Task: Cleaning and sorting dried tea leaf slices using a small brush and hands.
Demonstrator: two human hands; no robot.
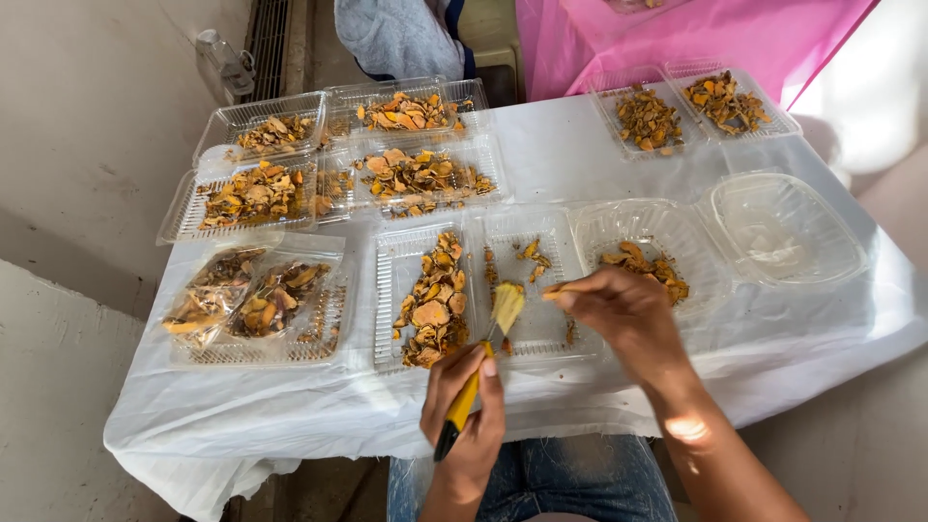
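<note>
Brushing gently, I grip the yellow-handled bristle brush [478,372] in my left hand [471,406]; my right hand [619,311] pinches a dried orange slice [559,288] over the open clear plastic clamshell tray [541,333]. Short, light strokes should spare the brittle slice.

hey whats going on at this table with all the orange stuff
A person sits at a white-covered table spread with clear plastic trays of dried orange-yellow slices. Their left hand holds a yellow-handled brush with its bristles over an open tray that has only a few bits in it. Their right hand pinches one slice by the brush. The tray's left half holds a heap of slices. An empty clear tub sits at right.
</note>
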